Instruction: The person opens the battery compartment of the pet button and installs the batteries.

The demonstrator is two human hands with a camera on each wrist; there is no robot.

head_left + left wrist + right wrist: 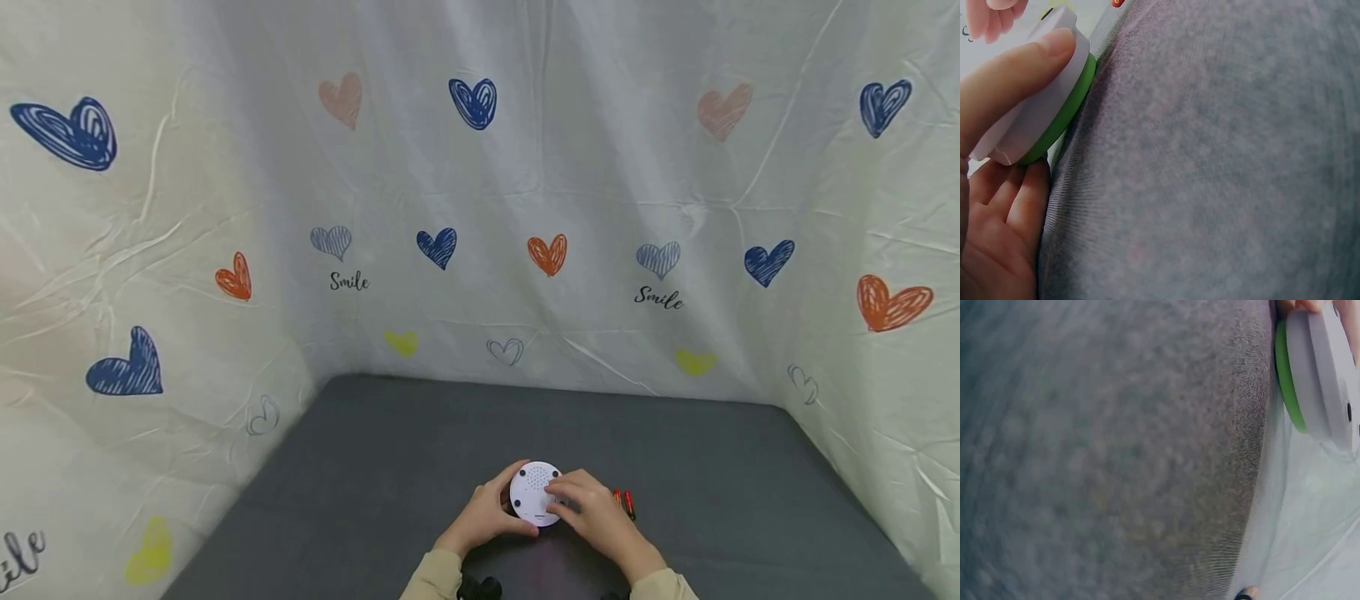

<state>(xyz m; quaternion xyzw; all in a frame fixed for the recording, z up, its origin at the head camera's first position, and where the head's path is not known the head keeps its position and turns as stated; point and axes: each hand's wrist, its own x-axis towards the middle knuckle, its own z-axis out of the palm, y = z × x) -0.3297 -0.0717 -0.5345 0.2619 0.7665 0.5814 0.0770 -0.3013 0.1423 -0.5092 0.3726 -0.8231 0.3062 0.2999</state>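
My left hand (pixel 486 514) grips a round white device (pixel 534 504) by its edge, thumb on the near side and fingers round the far side. The device's perforated face with small dark feet is turned up towards the head camera. In the left wrist view a green rim (pixel 1063 122) shows on its other side, with the left thumb (pixel 1019 72) lying across the white edge. My right hand (pixel 600 517) is at the right part of the perforated face, its thumb and forefinger apart and bent towards it. Nothing is visible between them; whether the fingertips touch is unclear.
Two red-and-black batteries (pixel 628 502) lie on the dark grey table (pixel 360 483), just beyond the right hand and partly hidden by it. A white curtain (pixel 495 183) printed with hearts encloses the table's back and sides. Dark gear (pixel 480 588) shows near the left sleeve.
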